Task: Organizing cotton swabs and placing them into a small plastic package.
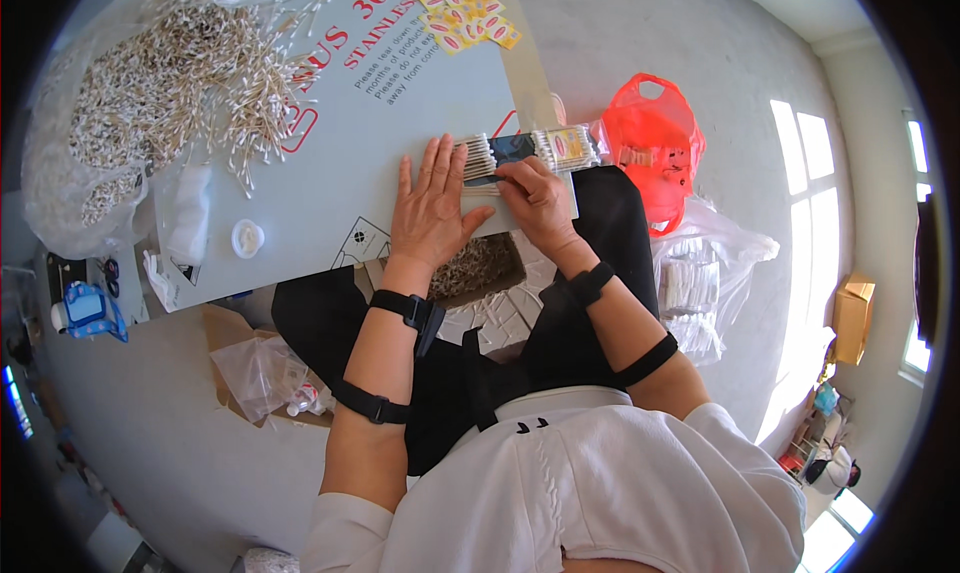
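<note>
A row of cotton swabs (pixel 480 156) lies side by side at the table's right edge. My left hand (pixel 435 208) rests flat at the row's left end, with fingers stretched out and the thumb apart. Beside the swabs sits a dark flat piece (pixel 516 147), and my right hand (pixel 540 205) is at its near edge. The right fingers are curled and pinched together; whatever they hold is hidden beneath them. Farther right, a pack of swabs (pixel 568 147) carries a yellow label.
Loose cotton swabs (pixel 160 83) form a big heap in clear plastic at the far left. Yellow cards (pixel 465 18) lie at the far edge. A small white tub (pixel 247 238) stands nearer. A red bag (pixel 650 138) hangs at right; a swab-filled box (pixel 490 273) sits below the table edge.
</note>
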The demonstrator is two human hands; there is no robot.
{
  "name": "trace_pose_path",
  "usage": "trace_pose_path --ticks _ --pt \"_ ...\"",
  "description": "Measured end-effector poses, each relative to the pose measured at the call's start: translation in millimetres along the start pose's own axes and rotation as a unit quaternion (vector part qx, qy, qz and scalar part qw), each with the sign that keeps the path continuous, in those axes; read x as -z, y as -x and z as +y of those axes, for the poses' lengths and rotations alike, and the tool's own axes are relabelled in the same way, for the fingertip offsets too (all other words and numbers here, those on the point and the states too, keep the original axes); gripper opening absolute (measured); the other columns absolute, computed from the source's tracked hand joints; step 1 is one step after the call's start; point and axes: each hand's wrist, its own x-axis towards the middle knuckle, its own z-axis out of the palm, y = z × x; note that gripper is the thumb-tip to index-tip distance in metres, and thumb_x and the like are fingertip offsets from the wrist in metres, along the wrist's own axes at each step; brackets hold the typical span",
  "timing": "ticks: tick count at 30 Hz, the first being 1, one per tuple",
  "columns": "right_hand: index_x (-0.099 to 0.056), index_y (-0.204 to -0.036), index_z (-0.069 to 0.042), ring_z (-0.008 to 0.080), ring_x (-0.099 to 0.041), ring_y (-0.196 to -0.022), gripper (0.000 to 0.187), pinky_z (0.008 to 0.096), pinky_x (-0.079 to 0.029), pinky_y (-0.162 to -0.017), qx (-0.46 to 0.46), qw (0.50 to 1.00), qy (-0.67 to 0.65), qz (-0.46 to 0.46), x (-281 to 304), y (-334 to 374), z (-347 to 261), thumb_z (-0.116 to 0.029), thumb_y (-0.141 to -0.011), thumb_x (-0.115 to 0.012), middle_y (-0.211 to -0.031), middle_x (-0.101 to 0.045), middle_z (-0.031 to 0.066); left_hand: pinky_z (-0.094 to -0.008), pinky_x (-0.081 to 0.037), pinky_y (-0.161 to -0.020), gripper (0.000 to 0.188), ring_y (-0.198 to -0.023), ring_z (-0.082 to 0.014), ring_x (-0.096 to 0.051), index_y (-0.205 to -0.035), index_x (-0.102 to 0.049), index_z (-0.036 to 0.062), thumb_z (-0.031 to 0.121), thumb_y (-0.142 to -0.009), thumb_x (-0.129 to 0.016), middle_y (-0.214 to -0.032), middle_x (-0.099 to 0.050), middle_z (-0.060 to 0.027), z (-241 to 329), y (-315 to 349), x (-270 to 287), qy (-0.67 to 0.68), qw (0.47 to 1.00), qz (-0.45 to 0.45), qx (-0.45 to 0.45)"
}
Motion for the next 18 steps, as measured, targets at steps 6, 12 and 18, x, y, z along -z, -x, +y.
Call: trace_pose_path --ticks 6,12,18 --pt "-0.068 -0.092 -0.011 0.0305 -0.063 -0.071 0.010 0.0396 -0.050 -0.061 -0.002 0.999 0.047 -0.005 -1.7 -4.3 -2.5 -0.011 -0.082 -0.067 -0.080 -0.059 0.0082 -0.0514 -0.011 -0.119 0.087 -0.147 -0.0264 -0.019 -0.151 -0.026 0.0073 0.056 -0.086 -0.058 -0.158 -0.024 -0.0117 -0.3 -0.3 -1.3 -0.003 1.000 0.003 0.002" --pt "-0.068 -0.091 -0.011 0.0299 -0.063 -0.070 0.010 0.0393 -0.050 -0.061 0.018 0.998 0.049 -0.025 -0.6 -3.3 0.5 -0.011 -0.081 -0.067 -0.078 -0.059 0.0083 -0.0513 -0.011 -0.119 0.087 -0.147 -0.0263 -0.019 -0.151 -0.026 0.0076 0.056 -0.086 -0.058 -0.158 -0.024 -0.0113 0.1 0.0 -1.1 -0.004 1.000 0.002 0.004" --pt "-0.068 -0.093 -0.011 0.0293 -0.063 -0.071 0.012 0.0396 -0.050 -0.062 -0.032 0.999 0.038 -0.011 -1.2 -13.7 -1.2 -0.012 -0.081 -0.068 -0.080 -0.060 0.0079 -0.0512 -0.011 -0.119 0.087 -0.147 -0.0261 -0.020 -0.152 -0.025 0.0084 0.056 -0.087 -0.058 -0.158 -0.024 -0.0110 0.8 -0.1 -1.1 -0.002 1.000 -0.005 0.007"
